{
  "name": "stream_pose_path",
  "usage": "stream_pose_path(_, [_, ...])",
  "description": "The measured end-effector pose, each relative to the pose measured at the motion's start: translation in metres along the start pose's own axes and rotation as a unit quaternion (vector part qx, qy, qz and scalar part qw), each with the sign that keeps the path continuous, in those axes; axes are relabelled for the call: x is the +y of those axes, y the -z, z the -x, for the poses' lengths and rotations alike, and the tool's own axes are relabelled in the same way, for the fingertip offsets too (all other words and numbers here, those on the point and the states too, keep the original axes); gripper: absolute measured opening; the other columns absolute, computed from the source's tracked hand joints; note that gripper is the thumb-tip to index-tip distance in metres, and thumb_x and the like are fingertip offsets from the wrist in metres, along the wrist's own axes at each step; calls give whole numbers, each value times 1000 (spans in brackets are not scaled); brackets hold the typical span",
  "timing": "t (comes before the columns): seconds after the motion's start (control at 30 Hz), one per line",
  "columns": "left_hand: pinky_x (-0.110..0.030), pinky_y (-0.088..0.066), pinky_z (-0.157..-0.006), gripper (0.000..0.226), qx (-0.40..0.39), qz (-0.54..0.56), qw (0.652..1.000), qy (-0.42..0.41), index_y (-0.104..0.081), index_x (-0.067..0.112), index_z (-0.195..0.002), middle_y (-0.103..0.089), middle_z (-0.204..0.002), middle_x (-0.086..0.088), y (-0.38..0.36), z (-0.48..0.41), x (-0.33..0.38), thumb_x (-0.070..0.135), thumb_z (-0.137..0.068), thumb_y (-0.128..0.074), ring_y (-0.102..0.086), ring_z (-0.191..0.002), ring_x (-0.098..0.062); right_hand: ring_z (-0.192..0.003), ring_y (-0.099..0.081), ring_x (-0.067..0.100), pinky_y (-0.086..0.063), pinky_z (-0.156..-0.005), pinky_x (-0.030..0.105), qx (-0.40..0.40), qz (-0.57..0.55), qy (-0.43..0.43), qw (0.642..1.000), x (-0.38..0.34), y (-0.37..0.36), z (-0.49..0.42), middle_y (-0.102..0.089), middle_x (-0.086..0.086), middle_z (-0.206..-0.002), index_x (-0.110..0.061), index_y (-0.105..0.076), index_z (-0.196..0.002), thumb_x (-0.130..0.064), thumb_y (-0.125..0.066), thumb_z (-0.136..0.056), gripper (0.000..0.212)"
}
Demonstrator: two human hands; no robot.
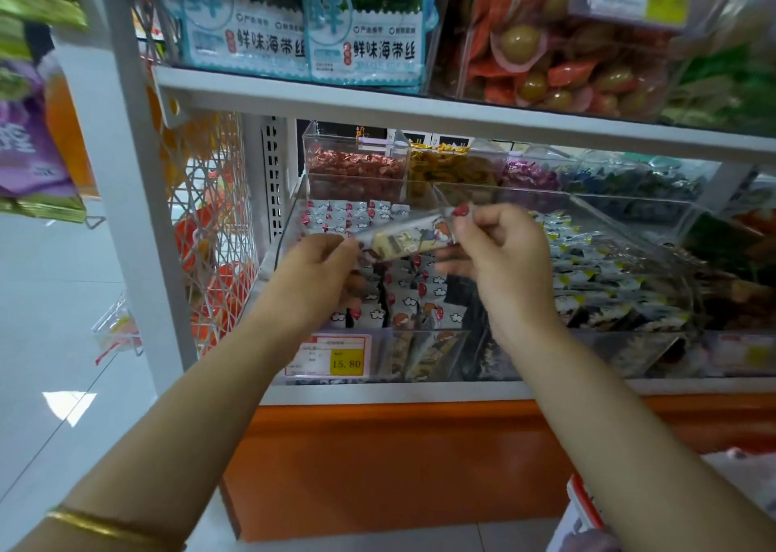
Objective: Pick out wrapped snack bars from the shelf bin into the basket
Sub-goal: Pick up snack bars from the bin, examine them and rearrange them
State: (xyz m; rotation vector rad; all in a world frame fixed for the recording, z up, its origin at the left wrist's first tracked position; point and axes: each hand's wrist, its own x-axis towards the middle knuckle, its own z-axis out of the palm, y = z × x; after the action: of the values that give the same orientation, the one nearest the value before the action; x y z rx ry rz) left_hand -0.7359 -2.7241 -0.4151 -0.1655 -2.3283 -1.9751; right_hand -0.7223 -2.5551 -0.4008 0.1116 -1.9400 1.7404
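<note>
A wrapped snack bar [405, 242] with a clear end and a cartoon print is held level above the clear shelf bin [294, 211]. My left hand [313, 276] pinches its left end. My right hand [499, 249] pinches its right end, fingers curled. Below it the bin holds several more wrapped bars [413, 299] with red and white print. A white basket with a red rim [581, 505] shows at the lower right, partly behind my right forearm.
A neighbouring clear bin [609, 274] holds dark-wrapped snacks. Small bins of candy [357, 165] stand behind. A white shelf board [420, 102] hangs close above the bins. A yellow price tag [346, 362] sits on the bin front. An orange base panel [399, 459] lies below.
</note>
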Motion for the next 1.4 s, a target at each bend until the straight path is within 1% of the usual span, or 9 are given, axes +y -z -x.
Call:
stream_pose_path(0.13, [-24,-58,-62,21,-16,112,993,38,-61,14,-91,-68,-86,-10,4,13,-2,23,-98,-44,-67,-75,-15,-62,-68,18,-55,-55,23,-32,-173,-119,977,-1,4,20,-63,16,-82,0,-55,-92,-2,-52,-92,4])
stream_pose_path(0.27, [-21,-52,-53,26,-26,141,989,36,-62,11,-95,-70,-77,-11,8,20,-3,30,-97,-46,-65,-65,-15,-68,-70,20,-55,-57,23,-59,-308,-190,931,0,11,26,-64,16,-85,1,-57,-98,5,-49,-91,11])
stream_pose_path(0.53, [-16,-34,-36,26,-35,244,965,93,-48,14,-74,-47,-55,3,2,18,-3,31,-93,-51,-38,-43,-6,-68,-70,19,-56,-60,22,-48,-349,-202,914,6,11,27,-69,13,-75,4,-58,-100,13,-46,-88,18])
stream_pose_path(0.73, [-11,-46,-44,9,-82,357,928,72,-62,7,-77,-62,-59,0,-6,18,2,15,-73,-59,-54,-47,-3,-64,-69,16,-56,-59,22,0,-352,-209,913,8,14,23,-63,15,-82,2,-59,-94,14,-44,-90,20])
stream_pose_path(0.97, [-15,-52,-52,18,-70,323,943,33,-54,2,-104,-71,-69,-7,-9,21,2,-2,-87,-51,-67,-58,-10,-61,-68,13,-55,-58,20,3,-329,-200,923,8,17,23,-69,6,-65,1,-61,-91,13,-45,-90,20])
stream_pose_path(1.1, [-19,-54,-54,14,-51,329,942,45,-55,7,-96,-72,-72,-12,-8,20,2,-4,-88,-52,-70,-63,-16,-62,-69,16,-56,-58,22,12,-312,-181,933,9,16,23,-68,4,-64,-2,-59,-89,9,-45,-91,18])
stream_pose_path(1.2, [-19,-53,-56,8,-70,284,956,24,-60,6,-93,-70,-75,-10,-4,19,1,8,-89,-54,-67,-64,-14,-64,-68,20,-56,-52,28,-4,-285,-161,945,10,18,22,-66,9,-76,-7,-56,-92,-13,-53,-92,6])
stream_pose_path(1.27, [-17,-53,-57,13,-54,203,978,-15,-59,7,-99,-69,-71,-9,-3,20,-1,5,-87,-56,-66,-62,-12,-66,-67,20,-54,-50,28,-24,-243,-146,959,13,19,22,-63,9,-79,-10,-55,-90,-30,-60,-83,22])
stream_pose_path(1.4, [-16,-53,-59,19,1,86,993,-78,-58,10,-90,-69,-75,-10,-3,21,-1,-7,-84,-59,-70,-66,-15,-65,-65,18,-55,-57,25,-22,-187,-101,977,17,20,23,-57,15,-89,-7,-56,-89,-9,-60,-87,5])
